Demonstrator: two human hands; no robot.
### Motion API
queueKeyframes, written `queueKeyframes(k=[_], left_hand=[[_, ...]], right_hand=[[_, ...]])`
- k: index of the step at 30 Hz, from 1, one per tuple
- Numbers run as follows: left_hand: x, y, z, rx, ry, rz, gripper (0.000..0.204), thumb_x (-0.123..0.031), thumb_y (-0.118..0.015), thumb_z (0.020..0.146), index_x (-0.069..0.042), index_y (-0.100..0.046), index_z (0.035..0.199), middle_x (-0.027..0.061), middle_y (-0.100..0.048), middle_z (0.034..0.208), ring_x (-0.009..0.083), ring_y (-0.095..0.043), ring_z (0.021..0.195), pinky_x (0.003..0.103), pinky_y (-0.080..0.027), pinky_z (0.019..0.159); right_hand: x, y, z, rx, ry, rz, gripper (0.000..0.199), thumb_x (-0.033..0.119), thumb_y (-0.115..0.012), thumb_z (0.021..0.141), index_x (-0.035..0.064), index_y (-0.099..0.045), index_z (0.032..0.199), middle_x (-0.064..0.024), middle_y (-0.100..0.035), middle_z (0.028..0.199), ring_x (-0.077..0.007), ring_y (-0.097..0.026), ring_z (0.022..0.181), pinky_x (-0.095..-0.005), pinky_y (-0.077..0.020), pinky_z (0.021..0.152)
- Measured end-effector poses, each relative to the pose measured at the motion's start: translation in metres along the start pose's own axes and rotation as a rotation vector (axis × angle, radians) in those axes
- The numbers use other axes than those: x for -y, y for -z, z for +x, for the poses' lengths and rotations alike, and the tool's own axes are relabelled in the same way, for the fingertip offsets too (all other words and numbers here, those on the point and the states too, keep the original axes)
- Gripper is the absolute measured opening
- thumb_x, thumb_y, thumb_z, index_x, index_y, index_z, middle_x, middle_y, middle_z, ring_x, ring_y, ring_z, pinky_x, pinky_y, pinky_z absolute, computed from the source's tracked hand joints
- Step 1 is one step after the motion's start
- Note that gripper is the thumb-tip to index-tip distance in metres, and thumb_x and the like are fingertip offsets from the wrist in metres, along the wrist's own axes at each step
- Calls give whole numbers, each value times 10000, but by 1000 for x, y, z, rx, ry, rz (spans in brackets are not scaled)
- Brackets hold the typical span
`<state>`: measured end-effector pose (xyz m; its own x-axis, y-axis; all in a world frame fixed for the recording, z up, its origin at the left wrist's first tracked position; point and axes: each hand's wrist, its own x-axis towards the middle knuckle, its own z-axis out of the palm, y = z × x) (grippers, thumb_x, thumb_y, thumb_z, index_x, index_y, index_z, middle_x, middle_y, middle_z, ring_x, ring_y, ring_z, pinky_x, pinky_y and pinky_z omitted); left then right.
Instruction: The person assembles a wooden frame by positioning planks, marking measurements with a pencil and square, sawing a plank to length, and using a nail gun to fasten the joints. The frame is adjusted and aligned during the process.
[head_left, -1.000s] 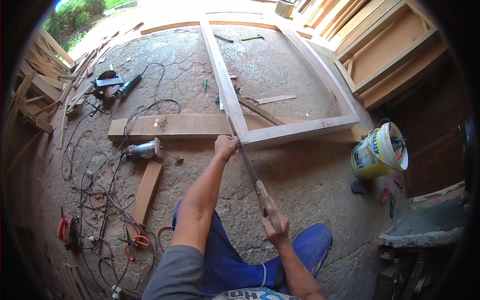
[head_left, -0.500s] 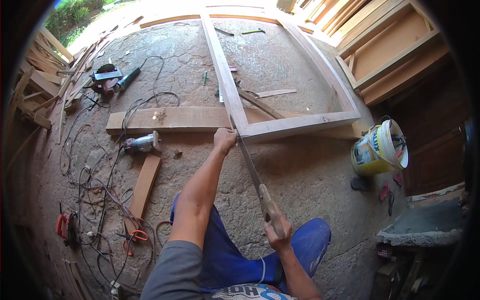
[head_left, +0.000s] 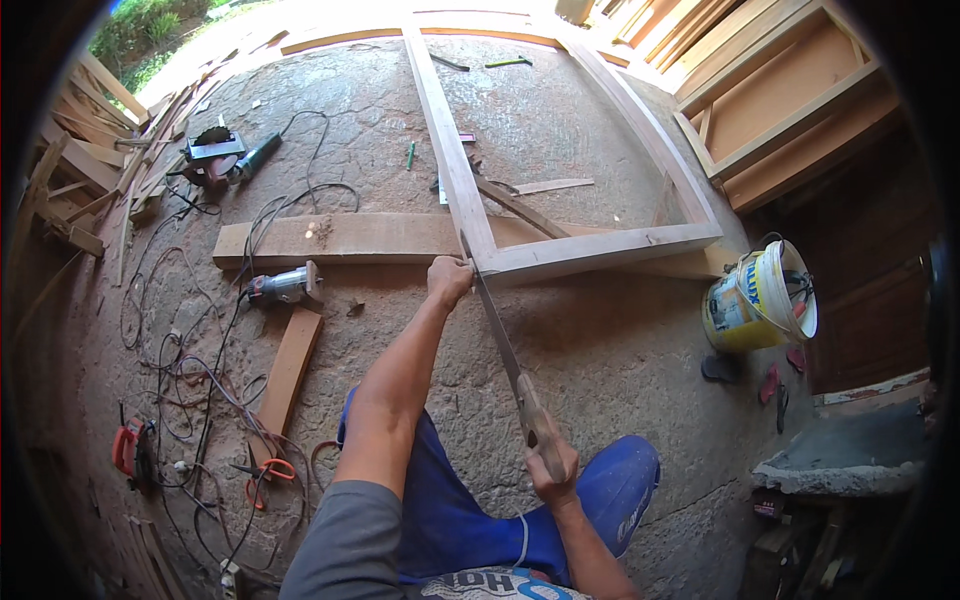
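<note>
A large rectangular wooden frame (head_left: 600, 248) lies in front of me, its near left corner propped on a thick plank (head_left: 370, 238). The blade of a handsaw (head_left: 502, 335) rests against that corner and slants down toward me. Low on the right, my right hand (head_left: 552, 472) is wrapped around the saw's wooden handle. My left hand (head_left: 451, 280) is closed at the frame's corner, just left of the blade; its fingertips are partly hidden.
A circular saw (head_left: 215, 150), a grey power tool (head_left: 284, 287) and tangled cords lie to the left. Orange-handled scissors (head_left: 268, 478) rest near a short board (head_left: 290, 370). A white bucket (head_left: 752, 300) holds tools at right. Wooden panels (head_left: 790, 90) lean at the far right.
My right hand and the saw have shifted slightly back toward me and a little left. The left hand and the frame stay nearly in place.
</note>
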<state>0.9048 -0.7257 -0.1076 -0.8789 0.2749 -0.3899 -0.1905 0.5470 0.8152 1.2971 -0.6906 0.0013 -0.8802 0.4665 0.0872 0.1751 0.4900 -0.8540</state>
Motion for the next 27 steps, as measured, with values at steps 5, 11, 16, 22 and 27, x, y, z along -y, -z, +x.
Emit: queueKeyframes(k=[5,11,16,22,27], left_hand=[[-6,-18,-7,-30,-36,49,202,-219,-707,814,-76,-825,894,207,-766,893,356,-759,896,421,-584,844],[-14,-33,6,-63,-53,48,219,-218,-703,814,-62,-819,915,220,-764,940,368,-751,955,429,-581,882],[8,-10,1,-108,-91,42,192,-207,-716,826,-41,-811,823,138,-726,742,233,-705,702,365,-540,677],[-36,-38,-8,-1,-48,79,253,-244,-699,839,-90,-822,998,202,-769,1008,358,-749,987,420,-577,895],[-19,-24,-2,-48,-10,87,241,-236,-715,832,-86,-823,987,203,-769,1003,354,-751,982,420,-580,885]], right_hand=[[-31,-38,58,-108,253,-91,649,60,-616,786,-23,-559,1427,-279,-681,1256,-366,-751,905,-405,-610,750],[-39,-47,113,-101,142,53,630,24,-635,786,-27,-567,1410,-277,-663,1295,-395,-729,983,-400,-600,802],[-19,7,-34,-13,127,-78,603,15,-632,792,-33,-587,1391,-271,-646,1341,-394,-749,815,-405,-603,647],[-58,-45,119,-167,293,-32,625,37,-604,795,-31,-553,1414,-284,-638,1322,-422,-718,948,-412,-595,804],[-39,-38,81,-98,256,-91,646,29,-613,782,-13,-552,1424,-273,-641,1330,-406,-727,925,-403,-603,782]])
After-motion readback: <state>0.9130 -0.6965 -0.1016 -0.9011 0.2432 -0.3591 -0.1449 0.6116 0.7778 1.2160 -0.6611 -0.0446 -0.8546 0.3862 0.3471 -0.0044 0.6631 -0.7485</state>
